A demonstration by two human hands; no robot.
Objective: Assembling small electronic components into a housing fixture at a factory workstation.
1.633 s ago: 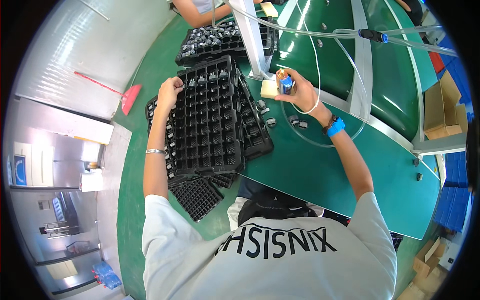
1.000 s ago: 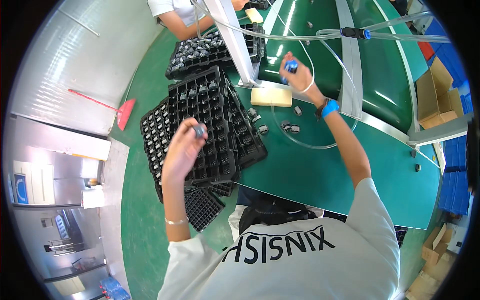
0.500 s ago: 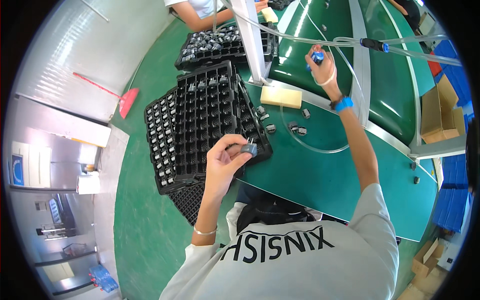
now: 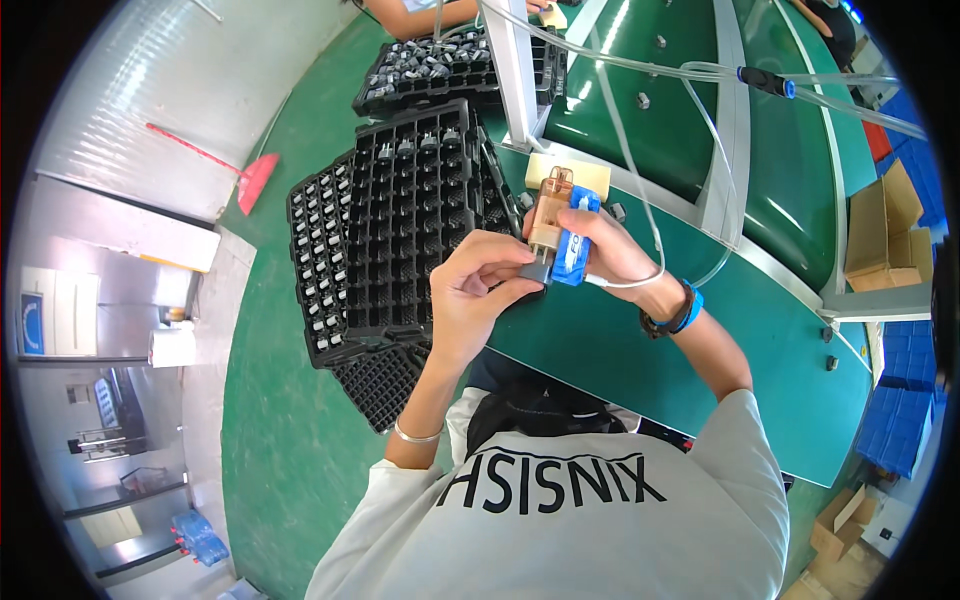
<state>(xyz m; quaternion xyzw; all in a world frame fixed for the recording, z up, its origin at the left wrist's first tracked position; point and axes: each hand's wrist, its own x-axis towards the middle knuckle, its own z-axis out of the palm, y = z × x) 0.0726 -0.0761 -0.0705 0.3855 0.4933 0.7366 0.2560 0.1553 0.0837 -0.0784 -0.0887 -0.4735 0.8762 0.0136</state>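
Observation:
Between the thumb and fingers of my left hand [image 4: 468, 295] is a small dark grey plug-like part [image 4: 537, 271] with metal pins pointing away from me. My right hand [image 4: 625, 255] is wrapped round a handheld tool with a blue body [image 4: 574, 240] and a clear amber head [image 4: 550, 215]. The head's lower end meets the pins of the plug, or lies just over them; I cannot tell which. Beneath both hands is the green table [image 4: 640, 350]. Left of them, a black compartment tray [image 4: 400, 230] holds a few similar plugs in its far row.
A pale yellow block [image 4: 590, 176] lies behind the tool. Stacked trays on the left include one with grey parts [image 4: 325, 260]. A heaped tray [image 4: 430, 72] stands near another person's arm [image 4: 425, 20]. A white post [image 4: 513, 80] and clear tubes [image 4: 635, 65] cross the far side.
My right hand has come down and left, bringing the blue tool from over the far conveyor to the plug. My left hand has moved slightly right and still grips the plug.

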